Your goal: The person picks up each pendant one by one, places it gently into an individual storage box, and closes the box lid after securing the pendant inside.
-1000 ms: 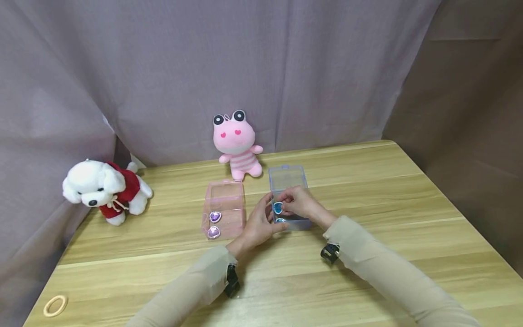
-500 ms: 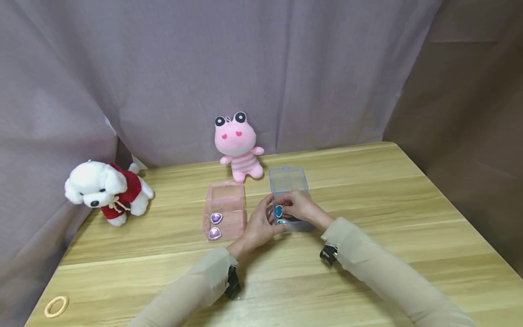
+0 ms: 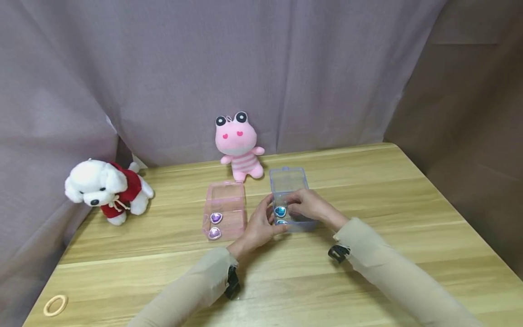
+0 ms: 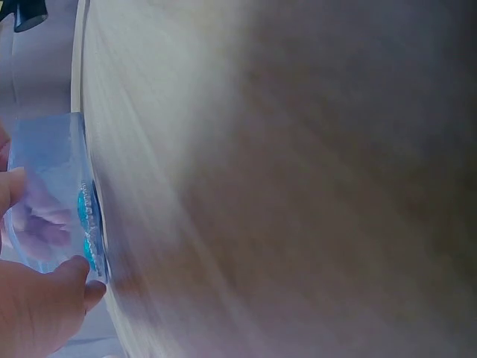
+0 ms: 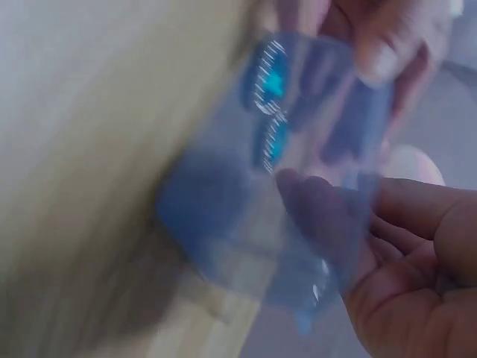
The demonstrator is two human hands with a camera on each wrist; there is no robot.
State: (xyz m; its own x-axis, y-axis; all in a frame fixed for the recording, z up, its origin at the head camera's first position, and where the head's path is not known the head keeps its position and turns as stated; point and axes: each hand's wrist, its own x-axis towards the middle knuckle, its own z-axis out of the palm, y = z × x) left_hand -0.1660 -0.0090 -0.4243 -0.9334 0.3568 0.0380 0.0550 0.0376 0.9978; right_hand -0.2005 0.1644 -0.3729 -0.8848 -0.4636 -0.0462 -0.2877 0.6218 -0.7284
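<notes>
Head: toward the worktop's [image 3: 380, 200] back edge, the left hand [image 3: 257, 225] grips the blue box [image 3: 302, 226] holding two blue gems [image 3: 280, 211], one part-hidden; right hand [image 3: 313, 207] dips inside, fingers loosely bent, holding nothing | Left wrist: box cut off leftward | Right wrist: fingertips blurred behind plastic

There is one left hand [image 3: 259, 225], one right hand [image 3: 309, 204]; one pink box [image 3: 234, 221], one blue box [image 3: 302, 227]; two purple gems [image 3: 216, 218], two blue gems [image 3: 280, 211]. There is also one white plush dog [image 3: 112, 185], one pink plush toy [image 3: 237, 141]; one ring [image 3: 46, 308]; one table [image 3: 367, 195].
</notes>
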